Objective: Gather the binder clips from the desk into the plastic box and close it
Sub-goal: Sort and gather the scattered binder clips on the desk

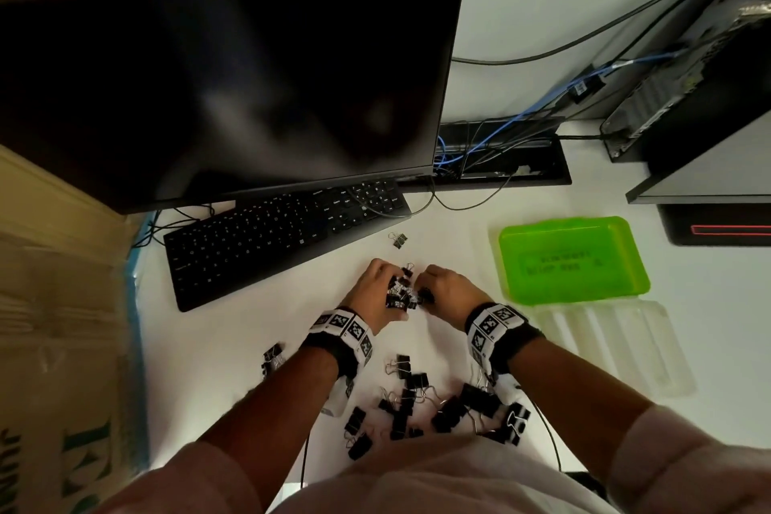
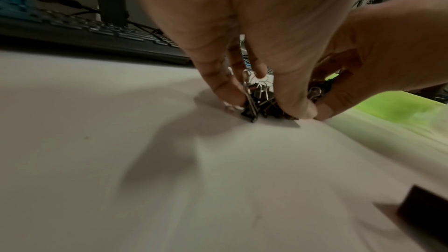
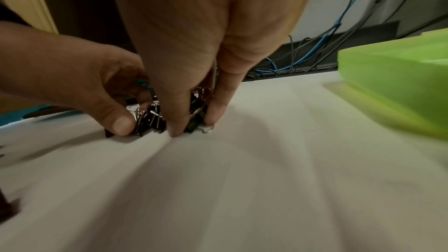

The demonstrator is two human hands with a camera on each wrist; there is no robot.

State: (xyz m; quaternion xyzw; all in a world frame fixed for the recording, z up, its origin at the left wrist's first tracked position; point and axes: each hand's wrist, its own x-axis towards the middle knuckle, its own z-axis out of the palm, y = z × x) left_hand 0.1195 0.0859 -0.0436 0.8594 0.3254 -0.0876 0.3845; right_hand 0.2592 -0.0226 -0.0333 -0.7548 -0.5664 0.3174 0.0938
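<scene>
Together, both hands close on one heap of clips (image 1: 401, 291) on the desk (image 1: 250, 346), in front of the keyboard (image 1: 267, 238). Left hand (image 1: 375, 288) and right hand (image 1: 444, 284) face each other across the heap, fingers curled down and inward, tips on the desk, thumbs nearly meeting. In the wrist views the left fingers (image 2: 218, 83) and right fingers (image 3: 179, 114) press against clips (image 3: 152, 118) from either side; each hand is half closed, cupping rather than pinching.

To do this step well, judged from the layout: squeeze the heap from both sides, lift it as one mass, and keep the palms under it, since wire handles snag and loose clips drop. The green box (image 1: 571, 259) lies open to the right, seemingly empty, with a clear lid (image 1: 617, 346) beside it. Many clips (image 1: 417, 401) remain scattered near the body, one (image 1: 398, 240) by the keyboard.
</scene>
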